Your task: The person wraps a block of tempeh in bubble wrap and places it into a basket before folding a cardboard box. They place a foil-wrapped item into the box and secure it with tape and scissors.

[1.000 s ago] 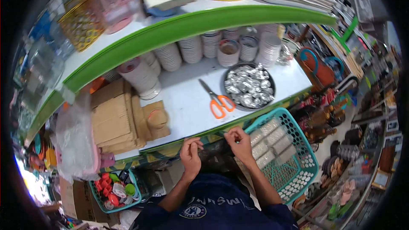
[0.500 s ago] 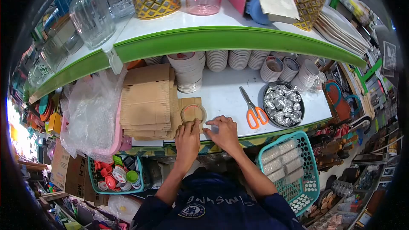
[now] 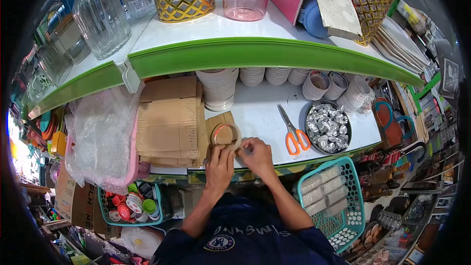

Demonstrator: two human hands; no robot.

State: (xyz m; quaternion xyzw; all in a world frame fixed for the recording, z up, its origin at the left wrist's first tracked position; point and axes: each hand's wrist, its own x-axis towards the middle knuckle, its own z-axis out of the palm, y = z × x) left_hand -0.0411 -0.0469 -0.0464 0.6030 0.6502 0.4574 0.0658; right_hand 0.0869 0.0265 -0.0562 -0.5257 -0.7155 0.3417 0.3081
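My left hand [image 3: 219, 169] grips the near edge of a roll of clear tape [image 3: 237, 137], which is tilted up over a small brown cardboard piece [image 3: 221, 119]. At the roll's right side my right hand [image 3: 258, 159] is closed, its thumb and fingertips pinched together. Whatever lies in that pinch is too small to make out. To the left of the roll is a stack of folded brown cardboard [image 3: 167, 125]. Orange-handled scissors [image 3: 293, 132] lie to the right on the white shelf, blades pointing away.
A dark bowl [image 3: 349, 135] of foil-wrapped pieces sits beyond the scissors. Stacked white cups [image 3: 216, 88] stand behind, under a green-edged upper shelf [image 3: 274, 54]. Bubble wrap [image 3: 100, 135] fills a pink tray at left. Teal baskets [image 3: 362, 201] stand below the front edge.
The tape roll has tilted up in my left hand. My right hand's fingers have gone from spread to pinched beside it. The whole view has shifted slightly.
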